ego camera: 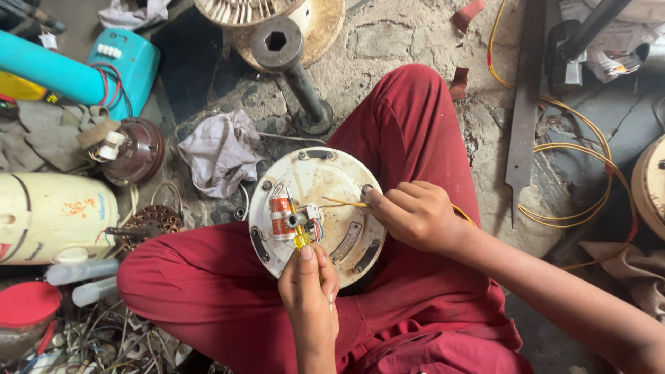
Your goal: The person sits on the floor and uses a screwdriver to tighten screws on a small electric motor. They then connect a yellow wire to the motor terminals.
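My left grip (309,280) clenches a screwdriver (300,235) on the round cover (317,213); my right grip (413,215) pinches a yellow wire (344,203).

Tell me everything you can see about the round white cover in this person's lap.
The round white cover looks like scuffed, dirty painted metal, lying flat on the red-trousered lap. It carries an orange cylindrical part, small wires and dark slots at its rim. The left hand sets a yellow-handled screwdriver on its middle; the right hand holds a yellow wire against it.
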